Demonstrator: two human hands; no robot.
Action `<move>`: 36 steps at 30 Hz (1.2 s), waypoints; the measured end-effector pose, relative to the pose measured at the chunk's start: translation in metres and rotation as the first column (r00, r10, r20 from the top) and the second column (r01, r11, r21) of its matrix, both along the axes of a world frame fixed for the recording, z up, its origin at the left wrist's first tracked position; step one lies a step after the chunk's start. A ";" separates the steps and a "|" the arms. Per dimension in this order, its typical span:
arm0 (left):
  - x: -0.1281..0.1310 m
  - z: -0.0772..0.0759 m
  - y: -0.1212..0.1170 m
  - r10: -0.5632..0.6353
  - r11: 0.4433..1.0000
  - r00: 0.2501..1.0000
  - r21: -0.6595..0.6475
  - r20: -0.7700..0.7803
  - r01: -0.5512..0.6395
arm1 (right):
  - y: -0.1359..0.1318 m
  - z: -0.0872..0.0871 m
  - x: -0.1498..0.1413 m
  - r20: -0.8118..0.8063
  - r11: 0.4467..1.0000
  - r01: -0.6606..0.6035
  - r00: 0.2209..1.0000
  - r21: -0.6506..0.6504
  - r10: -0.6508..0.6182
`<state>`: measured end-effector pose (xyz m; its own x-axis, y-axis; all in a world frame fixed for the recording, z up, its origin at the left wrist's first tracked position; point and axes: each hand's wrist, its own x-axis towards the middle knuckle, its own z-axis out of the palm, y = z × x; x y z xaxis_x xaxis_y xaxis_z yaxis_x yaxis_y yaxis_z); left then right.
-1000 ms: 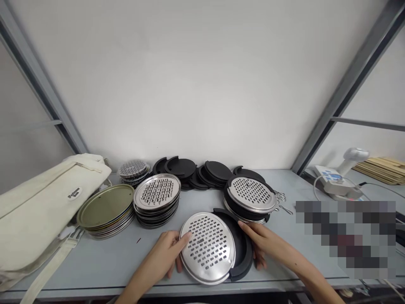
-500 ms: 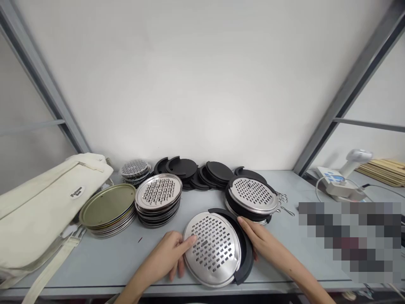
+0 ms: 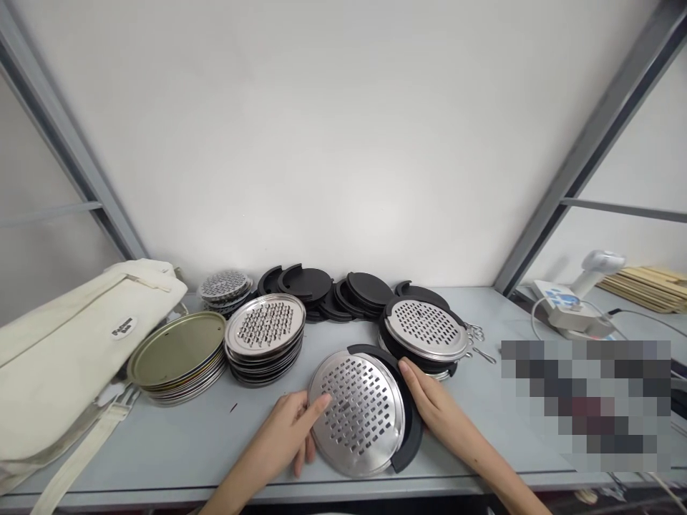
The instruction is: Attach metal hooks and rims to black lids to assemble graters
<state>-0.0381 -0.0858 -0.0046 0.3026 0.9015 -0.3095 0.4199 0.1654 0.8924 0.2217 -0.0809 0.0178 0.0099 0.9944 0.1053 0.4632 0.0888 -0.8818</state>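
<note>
Gripping round grater plate point(image 3: 357, 413) at near middle of desk point(image 3: 204, 450) with left hand point(image 3: 293, 423), clamped on left rim, thumb on top, other fingers partly out of sight below; holding black holder point(image 3: 413, 435) with right hand point(image 3: 432, 400), closed on outer right rim, fingers underneath hidden; seeing curved rim wrapped around right side of round grater plate; unable to tell whether fully seated; noting stack of graters point(image 3: 265, 327) beyond left hand, raised teeth uppermost; farther left, olive disc point(image 3: 177, 349) topping a pile, just beside cream bag point(image 3: 75, 357); behind, smaller grey graters point(image 3: 223, 285) stacked; along far side, near wall point(image 3: 343, 143), other black holders point(image 3: 370, 290) overlapping in heaps; just beyond right hand, pile of assembled graters point(image 3: 427, 327), perforated metal on top, black rim around; small metal clips point(image 3: 475, 333) at its right; at far right, white scanner point(image 3: 601, 263) and wooden boards point(image 3: 644, 290); near right, patch pixelated, unreadable.
</note>
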 end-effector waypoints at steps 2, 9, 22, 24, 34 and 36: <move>0.003 -0.001 0.001 0.027 1.000 0.999 0.013 0.027 -0.028 | 0.002 -0.003 0.000 0.007 0.998 -0.002 1.000 0.059 0.001; 0.007 0.001 0.000 0.115 0.988 0.993 0.107 -0.030 -0.111 | 0.002 -0.021 -0.005 -0.051 0.995 0.065 0.997 0.075 -0.061; 0.005 0.003 0.001 0.175 0.981 0.983 0.100 -0.062 -0.168 | -0.003 -0.024 -0.018 -0.178 0.977 0.211 0.963 0.018 -0.204; 0.007 0.004 0.000 0.195 0.974 0.979 0.124 -0.051 -0.188 | -0.004 -0.026 -0.019 -0.190 0.976 0.216 0.959 0.011 -0.210; 0.017 0.009 -0.005 0.311 0.942 0.950 0.143 -0.033 -0.303 | -0.006 -0.028 -0.023 -0.184 0.976 0.219 0.959 -0.014 -0.217; 0.016 0.008 -0.004 0.308 0.943 0.951 0.142 -0.024 -0.301 | -0.006 -0.027 -0.022 -0.171 0.981 0.194 0.966 -0.009 -0.192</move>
<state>-0.0223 -0.0899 0.0030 -0.0043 0.9827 -0.1854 0.4084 0.1709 0.8966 0.1993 -0.0867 -0.0095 0.2201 0.9710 0.0929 0.3152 0.0194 -0.9488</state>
